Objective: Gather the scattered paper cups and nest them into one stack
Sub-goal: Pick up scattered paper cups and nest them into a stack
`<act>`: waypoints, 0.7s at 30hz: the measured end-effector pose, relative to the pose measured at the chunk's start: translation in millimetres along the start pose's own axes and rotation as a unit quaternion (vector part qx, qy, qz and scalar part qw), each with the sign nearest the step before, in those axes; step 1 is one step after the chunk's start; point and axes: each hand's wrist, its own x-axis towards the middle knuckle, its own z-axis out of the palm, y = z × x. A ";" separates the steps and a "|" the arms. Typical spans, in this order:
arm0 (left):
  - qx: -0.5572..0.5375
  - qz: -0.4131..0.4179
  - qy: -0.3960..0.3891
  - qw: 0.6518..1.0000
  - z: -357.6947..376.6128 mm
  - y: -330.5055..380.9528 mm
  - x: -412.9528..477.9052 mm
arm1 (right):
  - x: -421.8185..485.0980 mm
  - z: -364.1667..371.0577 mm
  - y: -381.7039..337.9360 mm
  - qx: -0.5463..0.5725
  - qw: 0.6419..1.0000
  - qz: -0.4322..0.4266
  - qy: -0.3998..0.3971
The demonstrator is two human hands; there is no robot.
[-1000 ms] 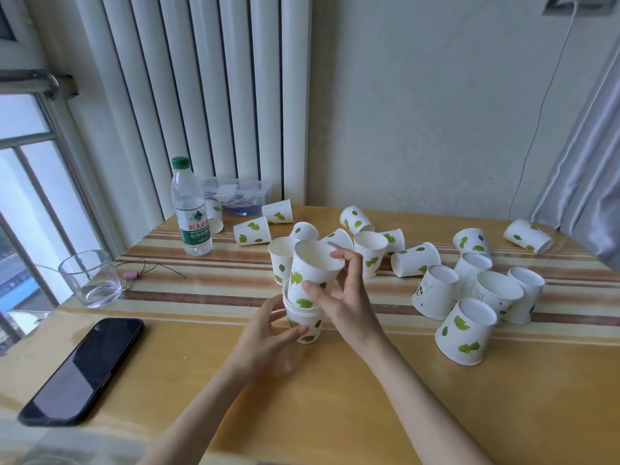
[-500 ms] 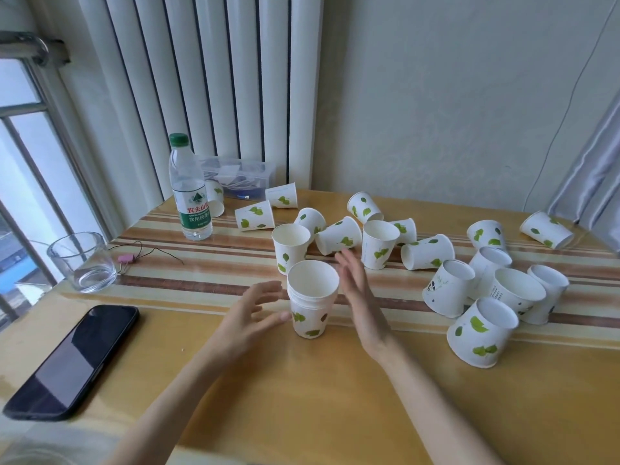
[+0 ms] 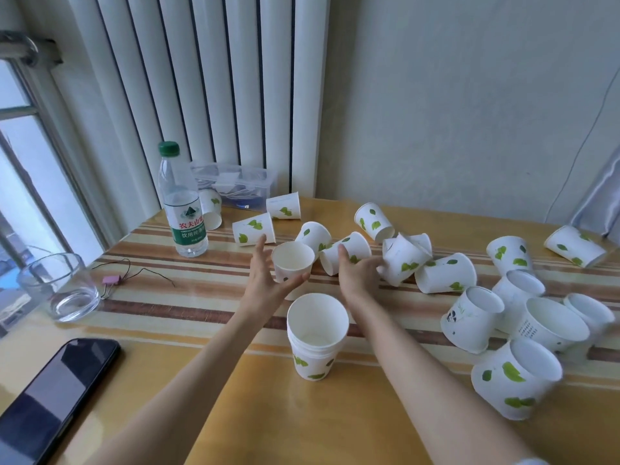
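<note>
Stack (image 3: pixel 317 333) stands free; left hand (image 3: pixel 265 280) grips upright cup (image 3: pixel 292 261); right hand (image 3: pixel 355 276), spread, touches tilted cup (image 3: pixel 404 260).

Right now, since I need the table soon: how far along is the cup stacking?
Done: a short stack of a few nested cups stands in front. In hand: the left hand holds an upright cup; the right hand touches a tilted cup. Left: over a dozen loose cups lie scattered.
</note>
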 end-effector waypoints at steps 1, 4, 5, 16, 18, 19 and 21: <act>-0.005 0.000 0.000 1.000 0.6 -0.8 2.2 | 3.1 3.1 -2.3 -0.015 1.000 -0.001 0.014; -0.013 0.005 -0.005 1.000 1.4 -2.4 4.9 | 13.8 8.2 -8.0 -0.075 0.996 0.003 0.044; -0.016 0.006 -0.008 1.000 1.7 -3.2 4.8 | 17.0 9.4 -9.3 -0.086 0.995 0.007 0.046; -0.045 0.026 -0.007 0.999 -21.4 21.4 -10.2 | 8.3 -13.4 -11.6 0.143 0.982 -0.073 -0.101; -0.063 0.039 -0.008 0.997 -32.4 39.1 -16.1 | -1.8 -26.3 -12.1 0.153 0.976 -0.100 -0.115; -0.061 0.049 -0.012 0.997 -38.0 48.4 -20.2 | -7.8 -35.0 -13.4 0.161 0.973 -0.110 -0.121; -0.062 0.084 -0.026 0.994 -46.5 68.0 -33.1 | -18.1 -55.1 -15.7 0.186 0.964 -0.139 -0.128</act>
